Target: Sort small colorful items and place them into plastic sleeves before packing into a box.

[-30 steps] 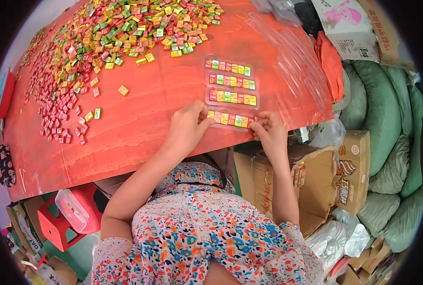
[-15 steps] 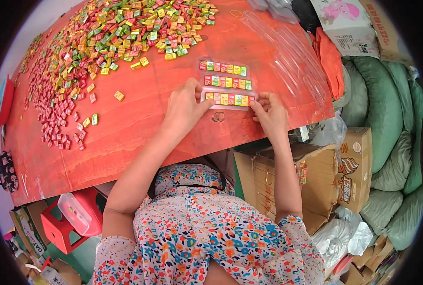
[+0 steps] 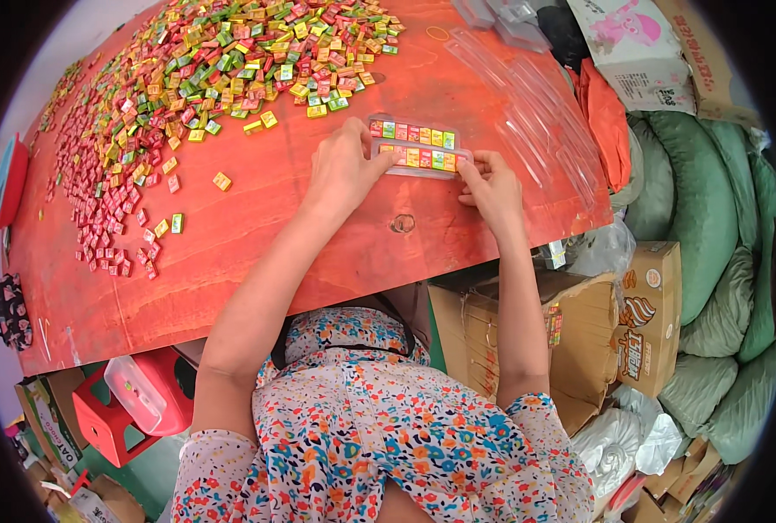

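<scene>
A narrow clear plastic tray (image 3: 423,173), filled with a row of small coloured packets (image 3: 425,159), lies crosswise between my hands. My left hand (image 3: 340,170) grips its left end, thumb on the near corner. At the right end my right hand (image 3: 495,187) pinches the tray between thumb and fingers. Just beyond it, close against its far edge, is another filled tray with red, green and yellow packets (image 3: 412,133). Whether the held tray rests on something beneath it cannot be made out.
A large heap of loose small packets (image 3: 231,61) covers the far left of the red table (image 3: 275,209). Long clear plastic strips (image 3: 527,113) lie to the right. A ring-shaped thing (image 3: 402,224) sits near the front edge. Below stands an open cardboard box (image 3: 580,340).
Both hands have pushed the nearest filled tray away from me, over where the middle row was. Three rows showed before; two show now.
</scene>
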Demonstrator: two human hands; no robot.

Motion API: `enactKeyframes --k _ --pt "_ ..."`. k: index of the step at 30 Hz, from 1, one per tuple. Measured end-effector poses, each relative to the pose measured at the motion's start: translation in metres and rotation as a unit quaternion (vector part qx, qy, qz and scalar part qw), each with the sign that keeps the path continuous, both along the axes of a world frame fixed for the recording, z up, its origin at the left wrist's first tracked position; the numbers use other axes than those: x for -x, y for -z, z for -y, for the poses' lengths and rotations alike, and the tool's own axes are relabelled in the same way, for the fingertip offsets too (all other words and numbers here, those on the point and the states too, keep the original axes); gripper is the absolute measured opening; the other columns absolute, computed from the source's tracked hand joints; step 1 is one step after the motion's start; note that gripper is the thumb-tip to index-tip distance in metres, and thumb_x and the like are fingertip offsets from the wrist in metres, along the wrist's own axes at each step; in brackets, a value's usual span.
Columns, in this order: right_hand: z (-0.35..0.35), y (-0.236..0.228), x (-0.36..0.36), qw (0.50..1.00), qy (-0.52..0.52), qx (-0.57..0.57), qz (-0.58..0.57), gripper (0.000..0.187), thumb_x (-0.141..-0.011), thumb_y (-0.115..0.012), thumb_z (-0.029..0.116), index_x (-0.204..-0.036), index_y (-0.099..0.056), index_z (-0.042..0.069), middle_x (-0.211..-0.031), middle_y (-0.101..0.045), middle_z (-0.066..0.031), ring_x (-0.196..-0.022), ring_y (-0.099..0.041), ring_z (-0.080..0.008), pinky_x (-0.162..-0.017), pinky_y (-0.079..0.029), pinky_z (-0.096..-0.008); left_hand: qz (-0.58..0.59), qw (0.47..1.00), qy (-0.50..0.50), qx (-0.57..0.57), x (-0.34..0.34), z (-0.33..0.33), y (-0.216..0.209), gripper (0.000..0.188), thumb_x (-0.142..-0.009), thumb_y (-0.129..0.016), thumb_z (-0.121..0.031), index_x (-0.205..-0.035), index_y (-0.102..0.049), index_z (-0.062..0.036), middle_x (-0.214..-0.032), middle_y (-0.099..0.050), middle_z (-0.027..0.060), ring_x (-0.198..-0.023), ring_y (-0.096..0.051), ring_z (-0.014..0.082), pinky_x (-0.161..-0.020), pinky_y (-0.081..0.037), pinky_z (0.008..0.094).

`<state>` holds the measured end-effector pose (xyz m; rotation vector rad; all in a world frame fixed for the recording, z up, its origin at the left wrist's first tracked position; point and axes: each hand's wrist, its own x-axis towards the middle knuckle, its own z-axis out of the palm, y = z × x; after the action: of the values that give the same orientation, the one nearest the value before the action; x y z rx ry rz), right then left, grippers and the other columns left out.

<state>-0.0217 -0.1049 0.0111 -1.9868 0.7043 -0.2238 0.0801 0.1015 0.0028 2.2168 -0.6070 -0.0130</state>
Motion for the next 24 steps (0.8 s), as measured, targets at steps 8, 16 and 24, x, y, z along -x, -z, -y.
enactKeyframes --k 8,16,24 --pt "-0.002 -0.005 0.012 0.991 -0.009 -0.129 0.024 0.046 -0.089 -0.072 0.015 -0.124 -0.051 -0.007 -0.090 -0.067 -0.0136 -0.065 -0.067 -0.0139 -0.055 -0.059 -0.0278 -0.238 0.960 -0.035 0.140 0.011 -0.009 -0.010 0.035 -0.083 -0.082 -0.022 -0.094 -0.059 0.0020 -0.078 -0.070 0.0100 -0.064 -0.066 0.0110 -0.056 -0.054 0.0256" --pt "0.007 0.005 -0.038 0.999 -0.026 0.038 0.007 0.047 -0.087 -0.069 0.029 -0.118 -0.059 -0.004 -0.099 -0.069 -0.0226 -0.075 -0.072 -0.0259 -0.065 -0.058 -0.0375 -0.059 0.997 -0.049 0.019 -0.048 0.001 0.007 0.053 -0.081 -0.080 -0.043 -0.102 -0.062 0.0026 -0.086 -0.071 0.0138 -0.070 -0.070 0.0201 -0.061 -0.054 0.0324" --pt "0.008 0.004 -0.041 0.998 -0.025 -0.051 0.002 0.060 -0.086 -0.067 0.028 -0.128 -0.054 -0.011 -0.095 -0.070 -0.0192 -0.070 -0.072 -0.0208 -0.060 -0.061 -0.0314 -0.296 0.947 0.022 0.123 -0.061 0.003 0.003 0.053 -0.090 -0.073 -0.032 -0.126 -0.060 0.0049 -0.084 -0.062 0.0007 -0.069 -0.058 0.0066 -0.060 -0.053 0.0206"
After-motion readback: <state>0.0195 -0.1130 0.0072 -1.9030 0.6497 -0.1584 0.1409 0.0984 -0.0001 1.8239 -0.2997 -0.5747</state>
